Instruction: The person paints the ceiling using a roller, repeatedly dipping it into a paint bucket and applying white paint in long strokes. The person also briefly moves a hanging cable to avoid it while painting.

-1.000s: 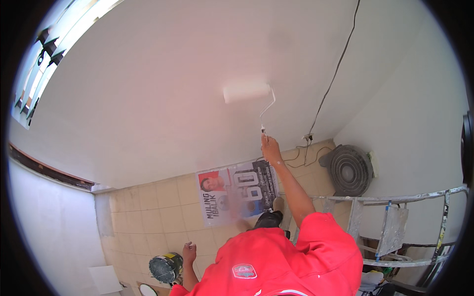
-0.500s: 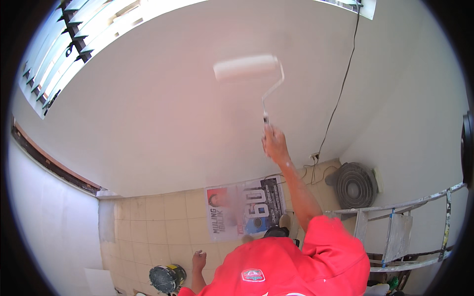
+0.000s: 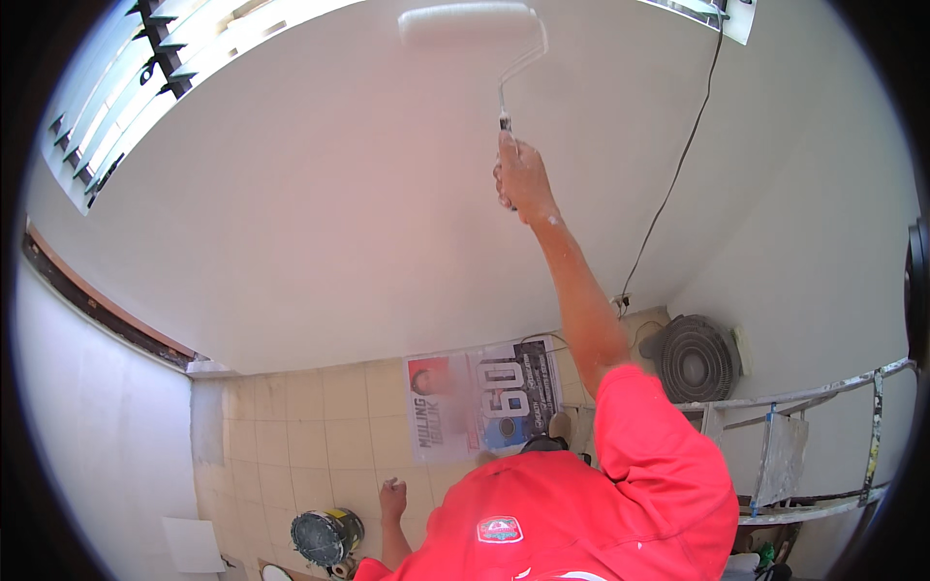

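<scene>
Roller (image 3: 470, 24) is up high on the white wall (image 3: 320, 203), close to the louvered window (image 3: 145, 68), with its sleeve pressed flat against the surface. The right hand (image 3: 523, 174) has its fingers wrapped tight around the handle, arm stretched all the way out from the red shirt (image 3: 581, 513). The left hand (image 3: 392, 501) hangs down by the hip, curled into a loose fist with nothing in it that I can see.

Progress-wise, my guess is it's pretty far along: the wall looks evenly white everywhere the camera catches, no obvious bare patches or streaks. What's left is probably the top strip by the window, though wet versus dry paint is impossible to tell from here.

Count: 1 roller, 1 paint bucket (image 3: 326, 535) on the tiled floor (image 3: 291, 426) near the left hand, 1 printed sheet (image 3: 484, 397) spread out on the tiles, 1 round fan (image 3: 694, 358) lying by the wall, 1 black cable (image 3: 678, 165) running down it, and 1 paint-splattered ladder (image 3: 804, 445) off to the right.
</scene>
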{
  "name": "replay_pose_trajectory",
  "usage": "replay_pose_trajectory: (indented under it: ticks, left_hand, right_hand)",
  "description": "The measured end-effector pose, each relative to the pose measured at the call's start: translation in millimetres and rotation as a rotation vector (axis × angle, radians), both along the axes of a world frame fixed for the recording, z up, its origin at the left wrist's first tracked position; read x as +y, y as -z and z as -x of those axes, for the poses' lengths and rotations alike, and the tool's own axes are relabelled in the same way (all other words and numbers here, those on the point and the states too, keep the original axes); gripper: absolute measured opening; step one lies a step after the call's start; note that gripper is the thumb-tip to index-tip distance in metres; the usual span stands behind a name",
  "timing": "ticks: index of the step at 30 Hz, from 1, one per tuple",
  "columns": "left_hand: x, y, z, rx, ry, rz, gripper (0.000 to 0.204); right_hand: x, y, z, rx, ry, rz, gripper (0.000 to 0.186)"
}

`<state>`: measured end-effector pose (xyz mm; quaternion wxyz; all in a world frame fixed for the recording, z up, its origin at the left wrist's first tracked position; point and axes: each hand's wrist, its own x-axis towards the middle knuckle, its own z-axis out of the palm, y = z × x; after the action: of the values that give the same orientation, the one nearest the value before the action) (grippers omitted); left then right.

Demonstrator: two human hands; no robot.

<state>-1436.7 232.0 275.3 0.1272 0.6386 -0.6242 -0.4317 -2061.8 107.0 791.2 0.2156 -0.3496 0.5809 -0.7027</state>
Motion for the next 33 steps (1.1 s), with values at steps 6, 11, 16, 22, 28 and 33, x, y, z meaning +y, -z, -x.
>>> replay_pose_trajectory:
  ticks: [6, 11, 16, 22, 28, 33]
  left_hand:
    - [13.6, -4.0, -11.2, -0.041, 0.024, -0.080, 0.051]
    - [-8.5, -12.9, -28.9, -0.113, 0.098, -0.036, 0.052]
    - [-24.5, -19.1, -63.4, -0.123, 0.075, 0.038, 0.052]
    - [-43.6, -17.8, -53.7, -0.066, 0.098, 0.071, 0.048]
    - [-44.2, -10.6, -28.6, -0.049, 0.123, 0.080, 0.048]
    - [-40.5, 2.4, -1.6, 0.006, 0.112, 0.102, 0.048]
  right_hand:
    - [6.5, 133.6, -21.8, -0.130, 0.020, -0.149, 0.045]
    - [20.4, 255.7, -25.4, 0.026, 0.123, -0.297, 0.049]
    - [31.4, 233.1, -55.5, -0.240, 0.056, -0.442, 0.055]
    - [13.0, 148.8, -31.6, -0.033, 0.104, -0.172, 0.049]
    - [9.6, 38.8, -26.5, -0.089, 0.051, -0.095, 0.047]
    - [23.9, 94.8, -27.1, -0.084, 0.042, -0.227, 0.050]
